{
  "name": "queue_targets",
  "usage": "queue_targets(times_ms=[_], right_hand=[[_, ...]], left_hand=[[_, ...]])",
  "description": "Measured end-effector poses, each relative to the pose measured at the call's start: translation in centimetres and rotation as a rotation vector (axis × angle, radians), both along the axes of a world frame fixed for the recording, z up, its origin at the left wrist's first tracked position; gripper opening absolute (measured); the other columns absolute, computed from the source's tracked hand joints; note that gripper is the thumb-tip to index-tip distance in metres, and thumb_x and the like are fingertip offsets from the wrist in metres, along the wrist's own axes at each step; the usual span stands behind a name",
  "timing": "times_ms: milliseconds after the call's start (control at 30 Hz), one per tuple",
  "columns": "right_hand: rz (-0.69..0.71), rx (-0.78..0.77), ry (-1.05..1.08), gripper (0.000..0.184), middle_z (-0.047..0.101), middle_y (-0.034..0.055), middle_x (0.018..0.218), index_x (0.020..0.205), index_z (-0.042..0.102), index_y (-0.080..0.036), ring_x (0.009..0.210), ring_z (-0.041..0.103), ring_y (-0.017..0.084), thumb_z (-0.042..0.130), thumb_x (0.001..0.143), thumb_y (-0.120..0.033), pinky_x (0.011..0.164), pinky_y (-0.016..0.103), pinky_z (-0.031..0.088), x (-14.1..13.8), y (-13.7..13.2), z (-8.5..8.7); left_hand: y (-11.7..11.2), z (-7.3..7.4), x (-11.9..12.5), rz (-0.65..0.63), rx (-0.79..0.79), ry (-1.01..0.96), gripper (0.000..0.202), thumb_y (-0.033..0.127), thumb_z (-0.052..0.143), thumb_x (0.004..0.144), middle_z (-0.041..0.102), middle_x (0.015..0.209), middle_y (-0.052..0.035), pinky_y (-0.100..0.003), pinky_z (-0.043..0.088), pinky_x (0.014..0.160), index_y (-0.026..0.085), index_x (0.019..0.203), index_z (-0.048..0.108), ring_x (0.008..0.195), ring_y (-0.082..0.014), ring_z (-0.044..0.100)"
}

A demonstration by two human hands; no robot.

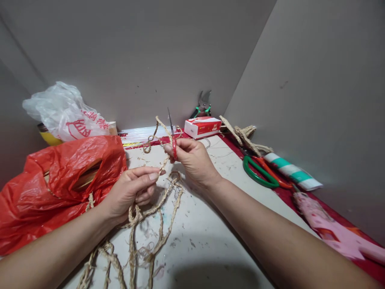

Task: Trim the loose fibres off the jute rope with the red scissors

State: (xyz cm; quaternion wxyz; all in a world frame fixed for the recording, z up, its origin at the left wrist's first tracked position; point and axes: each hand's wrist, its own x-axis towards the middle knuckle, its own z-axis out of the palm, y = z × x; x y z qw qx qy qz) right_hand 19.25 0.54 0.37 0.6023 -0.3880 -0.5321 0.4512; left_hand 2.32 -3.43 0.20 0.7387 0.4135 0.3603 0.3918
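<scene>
Left hand [132,192]: thumb and forefinger pinched on braided cord [164,162]. Right hand [195,160]: closed on red-handled scissors [175,148] (blades pointing up). Hands apart. Cord: runs between hands, lower lengths trailing over white tabletop [227,160].

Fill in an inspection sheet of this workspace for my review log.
Surface: white work surface, strewn with small scraps.
Work items: braided straw rope; small red-handled scissors.
Clutter: red bag and white bag at left; red-and-white box and pruning shears at back; green-handled tool at right.
Hands: left hand pinches the rope; right hand holds the small scissors.
Cables: nothing certain; thin grey loop beside the box, perhaps wire.
Surroundings: grey walls behind and at right.
</scene>
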Motion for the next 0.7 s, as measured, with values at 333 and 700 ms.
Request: queue_targets(times_ms=[333, 700], right_hand=[[0.018, -0.008, 0.018, 0.036, 0.045, -0.0063, 0.050, 0.051, 0.049, -0.019, 0.052, 0.040, 0.008, 0.073, 0.065, -0.042, 0.053, 0.025, 0.032, 0.1, 0.4, -0.5], [0.044, 0.305, -0.860, 0.026, 0.048, -0.0028, 0.060, 0.059, 0.049, -0.019, 0.058, 0.041, 0.010, 0.059, 0.075, -0.035, 0.056, 0.026, 0.030, 1.8, 0.2, -0.6]], left_hand=[[-0.2, 0.3, 0.2, 0.042, 0.030, 0.091, 0.015, 0.026, 0.073, 0.073, 0.036, 0.038, 0.0090, -0.014, 0.020, 0.036, 0.018, 0.084, 0.066, 0.035, -0.0023, 0.026], [2.0, -1.1, -0.6, 0.377, 0.072, 0.027, 0.022, 0.027, 0.072, 0.071, 0.038, 0.041, 0.0097, -0.015, 0.019, 0.036, 0.016, 0.086, 0.061, 0.034, -0.0029, 0.025]])
